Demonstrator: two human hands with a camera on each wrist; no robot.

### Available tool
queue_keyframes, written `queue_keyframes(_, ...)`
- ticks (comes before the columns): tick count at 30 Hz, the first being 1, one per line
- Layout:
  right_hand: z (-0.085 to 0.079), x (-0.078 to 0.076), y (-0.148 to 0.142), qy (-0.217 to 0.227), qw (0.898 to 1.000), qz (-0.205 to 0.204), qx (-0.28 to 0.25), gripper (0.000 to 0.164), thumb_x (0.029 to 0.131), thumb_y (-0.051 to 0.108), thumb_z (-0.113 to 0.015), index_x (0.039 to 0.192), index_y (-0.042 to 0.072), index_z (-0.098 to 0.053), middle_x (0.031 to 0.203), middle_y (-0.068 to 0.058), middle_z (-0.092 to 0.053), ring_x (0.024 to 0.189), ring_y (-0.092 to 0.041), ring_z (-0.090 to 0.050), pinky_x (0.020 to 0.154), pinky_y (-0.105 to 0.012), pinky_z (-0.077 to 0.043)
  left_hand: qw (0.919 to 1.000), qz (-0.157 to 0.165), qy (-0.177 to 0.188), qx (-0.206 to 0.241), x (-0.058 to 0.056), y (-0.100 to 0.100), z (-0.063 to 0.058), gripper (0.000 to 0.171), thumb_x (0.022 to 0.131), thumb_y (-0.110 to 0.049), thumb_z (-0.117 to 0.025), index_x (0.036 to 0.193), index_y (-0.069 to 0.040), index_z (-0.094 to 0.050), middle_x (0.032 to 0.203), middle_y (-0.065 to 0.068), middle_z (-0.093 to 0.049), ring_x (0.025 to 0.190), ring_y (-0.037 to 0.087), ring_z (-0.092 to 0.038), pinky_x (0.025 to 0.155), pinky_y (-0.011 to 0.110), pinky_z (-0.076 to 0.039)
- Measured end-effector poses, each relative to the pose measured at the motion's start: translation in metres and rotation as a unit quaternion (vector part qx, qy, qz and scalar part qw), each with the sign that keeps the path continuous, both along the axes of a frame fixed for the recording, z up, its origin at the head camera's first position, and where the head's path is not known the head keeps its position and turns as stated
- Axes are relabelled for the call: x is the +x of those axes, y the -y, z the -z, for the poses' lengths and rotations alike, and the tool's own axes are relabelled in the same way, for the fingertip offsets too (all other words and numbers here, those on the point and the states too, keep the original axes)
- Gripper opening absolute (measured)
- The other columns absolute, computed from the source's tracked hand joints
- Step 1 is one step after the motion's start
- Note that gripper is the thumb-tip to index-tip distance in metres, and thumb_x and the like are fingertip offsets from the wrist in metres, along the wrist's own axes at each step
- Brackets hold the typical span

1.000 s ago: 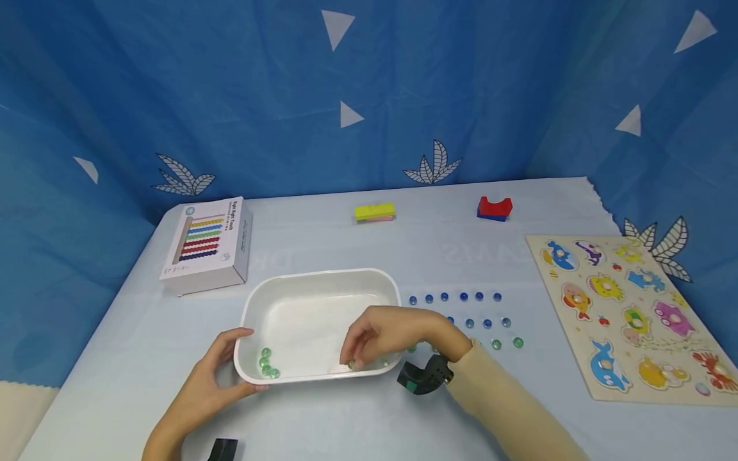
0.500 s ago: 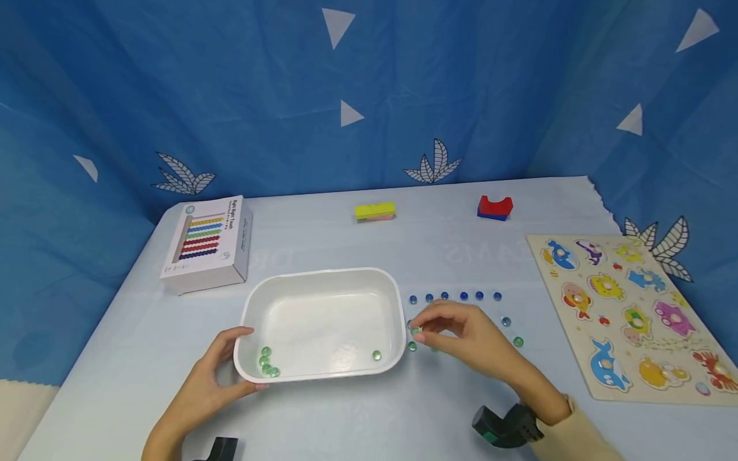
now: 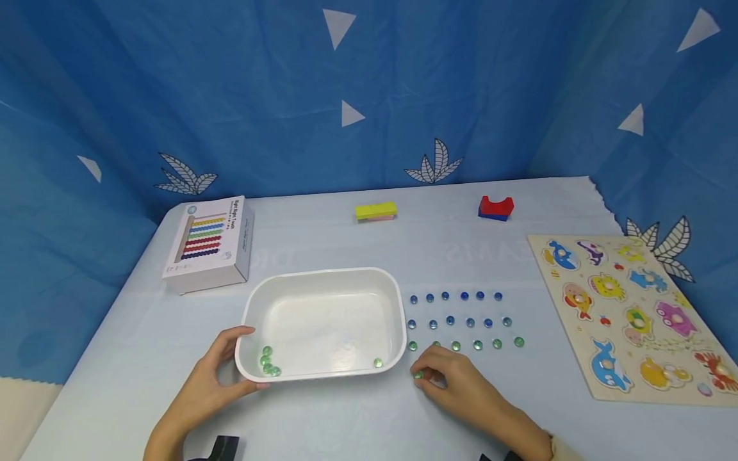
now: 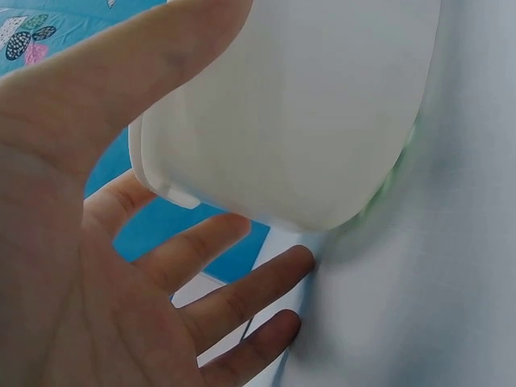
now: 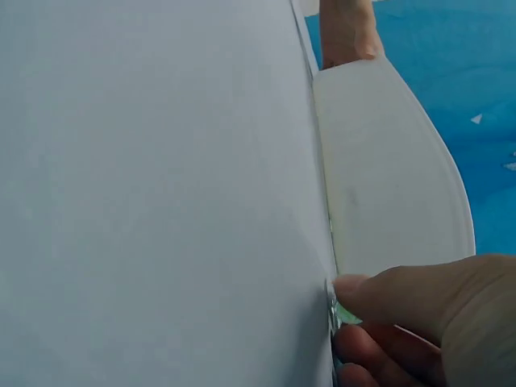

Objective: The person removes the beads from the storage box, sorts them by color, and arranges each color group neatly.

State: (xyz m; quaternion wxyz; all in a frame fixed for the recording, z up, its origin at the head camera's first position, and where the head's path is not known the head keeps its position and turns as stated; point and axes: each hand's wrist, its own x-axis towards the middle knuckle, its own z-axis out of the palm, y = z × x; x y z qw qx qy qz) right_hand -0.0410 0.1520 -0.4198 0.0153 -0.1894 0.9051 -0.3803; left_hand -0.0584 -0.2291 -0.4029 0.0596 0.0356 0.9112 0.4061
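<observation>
My left hand [image 3: 202, 378] grips the left end of a white tray [image 3: 323, 323], thumb at its front edge and a finger at its left rim. In the left wrist view the other fingers [image 4: 242, 302] spread beside the tray wall. Several green glass beads [image 3: 268, 365] lie in the tray's front left corner, and a single green bead [image 3: 378, 362] lies near its front right corner. Just right of the tray, my right hand [image 3: 458, 384] pinches a green glass bead [image 3: 419, 375] at the tabletop, in front of the green row.
Two rows of blue beads [image 3: 450, 320] and a row of green beads [image 3: 478, 345] lie right of the tray. A wooden puzzle board [image 3: 588, 346] is farther right. At the back are a white box [image 3: 204, 278], yellow block [image 3: 376, 210] and red block [image 3: 496, 206].
My right hand has gone from inside the tray, out over the right rim, then down toward the table's front with a green bead. My left hand keeps its grip on the tray.
</observation>
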Motion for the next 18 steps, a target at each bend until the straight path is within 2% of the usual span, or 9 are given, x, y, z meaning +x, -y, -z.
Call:
queue_keyframes(8, 0.0017, 0.0005, 0.0028, -0.027, 1.000, -0.001, -0.002, 0.022, 0.072, 0.006, -0.071, 0.090, 0.018, -0.066, 0.081, 0.014, -0.057, 0.070, 0.005, -0.048, 0.061, -0.013, -0.045, 1.0000, -0.003, 0.002, -0.001, -0.0001, -0.0003, -0.0004, 0.085, 0.060, -0.033, -0.082, 0.130, -0.026, -0.036, 0.133, 0.016, -0.048, 0.120, 0.037, -0.044, 0.088, 0.069, -0.028)
queue_keyframes(18, 0.0025, 0.0013, 0.0013, -0.031, 1.000, 0.000, -0.001, 0.025, 0.071, 0.008, -0.072, 0.093, 0.019, -0.065, 0.081, 0.015, -0.056, 0.070, 0.004, -0.049, 0.062, -0.013, -0.046, 1.0000, -0.004, 0.004, -0.004, -0.0003, -0.0001, 0.0005, 0.085, 0.060, -0.033, -0.082, 0.130, -0.027, -0.035, 0.133, 0.015, -0.048, 0.119, 0.036, -0.045, 0.088, 0.069, -0.029)
